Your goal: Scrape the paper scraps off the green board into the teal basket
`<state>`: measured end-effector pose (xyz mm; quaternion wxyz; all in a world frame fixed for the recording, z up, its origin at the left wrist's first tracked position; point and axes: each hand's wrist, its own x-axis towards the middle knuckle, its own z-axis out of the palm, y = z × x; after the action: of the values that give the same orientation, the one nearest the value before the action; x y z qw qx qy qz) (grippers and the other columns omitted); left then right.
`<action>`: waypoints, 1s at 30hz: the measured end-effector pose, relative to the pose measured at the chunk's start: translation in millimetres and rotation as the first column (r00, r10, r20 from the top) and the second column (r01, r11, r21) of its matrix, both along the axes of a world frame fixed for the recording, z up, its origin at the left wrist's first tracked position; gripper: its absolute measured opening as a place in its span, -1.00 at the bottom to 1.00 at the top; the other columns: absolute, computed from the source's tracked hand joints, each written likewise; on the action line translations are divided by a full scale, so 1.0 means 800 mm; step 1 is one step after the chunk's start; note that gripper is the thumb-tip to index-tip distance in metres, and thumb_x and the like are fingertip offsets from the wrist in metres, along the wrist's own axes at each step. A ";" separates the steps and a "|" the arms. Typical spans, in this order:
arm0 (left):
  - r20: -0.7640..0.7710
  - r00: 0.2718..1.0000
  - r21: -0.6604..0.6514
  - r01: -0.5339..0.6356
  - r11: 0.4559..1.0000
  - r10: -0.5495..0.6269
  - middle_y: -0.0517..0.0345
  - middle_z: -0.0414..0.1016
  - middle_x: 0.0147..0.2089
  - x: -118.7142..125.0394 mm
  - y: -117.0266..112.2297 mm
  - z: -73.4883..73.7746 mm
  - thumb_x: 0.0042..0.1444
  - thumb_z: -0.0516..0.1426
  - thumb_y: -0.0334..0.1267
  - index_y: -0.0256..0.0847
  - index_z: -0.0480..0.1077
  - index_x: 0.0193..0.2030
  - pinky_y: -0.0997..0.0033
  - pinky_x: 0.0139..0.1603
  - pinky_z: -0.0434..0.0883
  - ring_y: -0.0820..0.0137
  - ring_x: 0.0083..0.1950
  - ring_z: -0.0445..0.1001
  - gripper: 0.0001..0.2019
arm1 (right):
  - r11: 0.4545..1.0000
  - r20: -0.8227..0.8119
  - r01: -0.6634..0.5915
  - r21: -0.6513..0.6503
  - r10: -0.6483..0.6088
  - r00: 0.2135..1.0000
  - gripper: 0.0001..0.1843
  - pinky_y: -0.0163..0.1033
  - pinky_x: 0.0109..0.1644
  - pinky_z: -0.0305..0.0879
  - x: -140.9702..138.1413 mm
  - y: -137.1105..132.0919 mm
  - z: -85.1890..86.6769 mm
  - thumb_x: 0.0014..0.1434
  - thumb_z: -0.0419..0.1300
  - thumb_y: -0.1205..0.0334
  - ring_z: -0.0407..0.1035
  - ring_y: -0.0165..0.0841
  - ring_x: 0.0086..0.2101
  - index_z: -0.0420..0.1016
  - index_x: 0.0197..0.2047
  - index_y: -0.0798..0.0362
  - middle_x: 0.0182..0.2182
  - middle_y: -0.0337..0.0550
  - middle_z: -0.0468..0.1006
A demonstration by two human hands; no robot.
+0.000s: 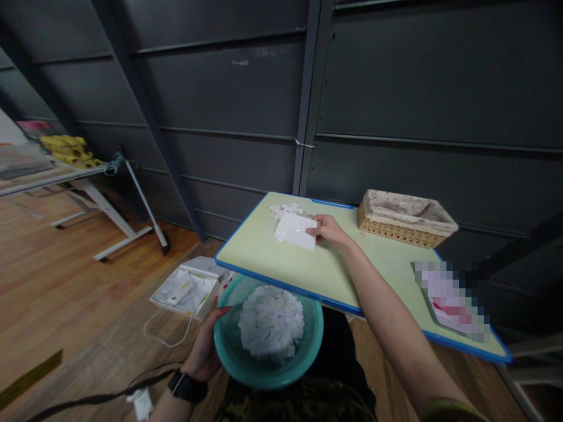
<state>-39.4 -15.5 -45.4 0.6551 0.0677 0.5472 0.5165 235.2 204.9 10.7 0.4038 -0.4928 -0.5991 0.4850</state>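
Below the near edge of the table, my left hand (207,346) grips the rim of a teal plastic basket (268,380). A heap of white paper scraps (271,323) fills the middle of that basket. Over the tabletop, my right hand (328,230) pinches the right edge of a white card (295,230) between thumb and fingers. Just behind the card lies a small pile of paper scraps (285,209), partly covered by it.
The pale yellow table (264,252) has a blue edge. A lined wicker basket (400,225) stands at its back right, near a blurred flat item (448,302). An open white box (187,290) with a cable sits on the floor at left. A dark panelled wall (229,105) rises behind.
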 end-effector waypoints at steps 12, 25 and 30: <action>0.033 0.999 0.081 0.006 0.997 -0.009 0.06 0.63 -0.53 0.000 0.000 0.005 0.10 0.12 -0.39 -0.31 0.52 -0.38 0.33 -0.41 0.52 0.30 -0.53 0.58 -0.86 | 0.850 -0.053 -0.494 -0.184 0.493 0.869 -0.62 -0.39 -0.59 0.37 -0.025 -0.027 -0.011 -0.27 0.44 0.22 0.38 -0.47 -0.60 0.31 -0.47 0.10 -0.57 -0.32 0.42; 0.048 0.999 0.049 0.020 0.999 -0.022 0.03 0.66 -0.50 -0.001 -0.003 0.005 0.11 0.13 -0.36 -0.29 0.51 -0.41 0.33 -0.33 0.53 0.31 -0.52 0.59 -0.85 | 0.998 -0.258 -0.060 0.006 0.060 0.964 -0.55 -0.31 -0.45 0.37 -0.028 -0.017 -0.002 -0.21 0.40 0.05 0.40 -0.40 -0.48 0.41 -0.28 0.08 -0.45 -0.24 0.51; 0.047 0.999 0.042 0.022 0.999 -0.024 0.04 0.64 -0.52 0.000 -0.003 0.007 0.08 0.15 -0.38 -0.31 0.50 -0.42 0.38 -0.38 0.51 0.34 -0.53 0.57 -0.88 | 0.817 -0.155 0.524 0.240 -0.501 0.852 -0.56 -0.22 -0.37 0.35 0.000 0.015 -0.011 0.03 0.16 -0.05 0.41 -0.27 -0.40 0.41 -0.12 0.09 -0.40 -0.12 0.53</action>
<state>-39.3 -18.0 -40.1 0.6722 0.0752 0.5200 0.5217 235.1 217.2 1.6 0.6084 -0.5542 -0.4876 0.2914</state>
